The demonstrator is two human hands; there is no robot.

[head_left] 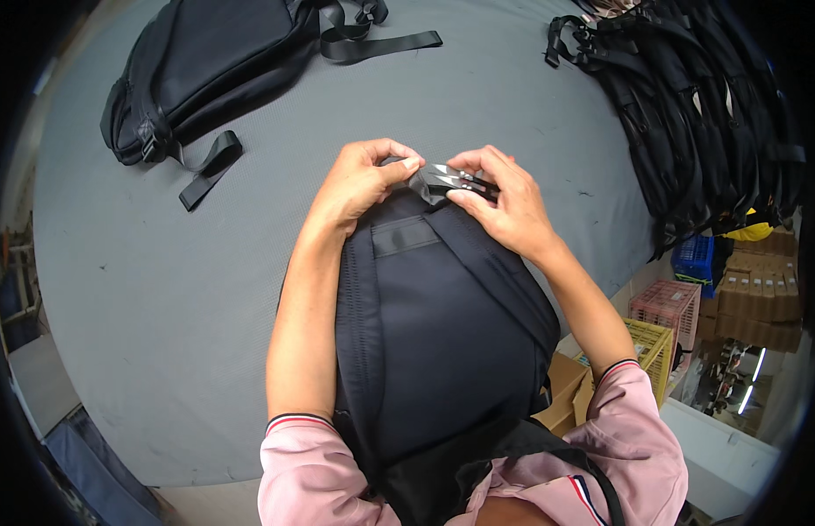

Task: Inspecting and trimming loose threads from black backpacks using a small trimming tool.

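Observation:
A dark navy backpack lies in front of me on the grey table, its top end away from me and its shoulder straps facing up. My left hand is closed at its top edge, thumb and finger pinching a piece of black webbing. Thread snips are gripped in my right hand, their blades pointing left against the webbing, near my left fingertips. Whether a thread lies between the blades is too small to tell.
Another black backpack with loose straps lies at the far left of the grey table. Several black backpacks are heaped at the far right. Beyond the right edge stand a pink crate, a yellow crate and a cardboard box.

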